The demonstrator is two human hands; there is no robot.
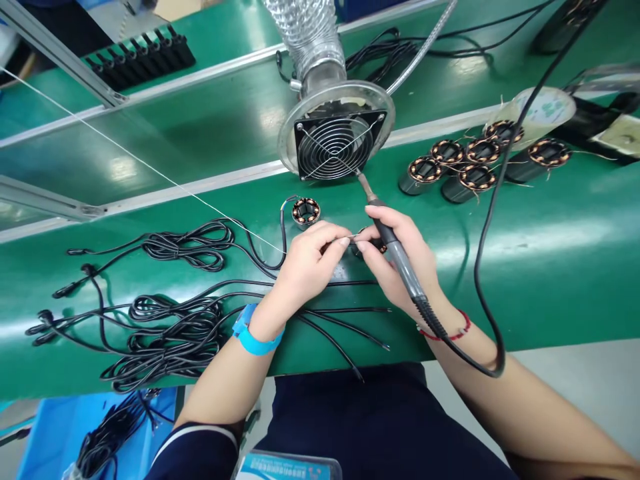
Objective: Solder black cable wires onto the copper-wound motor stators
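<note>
My left hand (313,257) is closed in a pinch on a thin wire, whose end shows at the fingertips. My right hand (405,247) grips a soldering iron (397,250), its tip pointing up toward the fan; the thumb and a finger of that hand meet my left fingertips at the wire. Behind the right fingers sits a motor stator (373,243), mostly hidden. Just beyond my left hand stands another stator with copper windings (306,212), a black cable (283,233) beside it. A pale thin strand (170,179) runs from the upper left down to my left hand.
A round fume extractor (336,143) with a fan grille hangs ahead. Several stators (467,167) stand at the right. Coiled black cables (170,327) lie at the left, with loose ends (345,320) below my hands. A blue bin (55,427) holds more cables.
</note>
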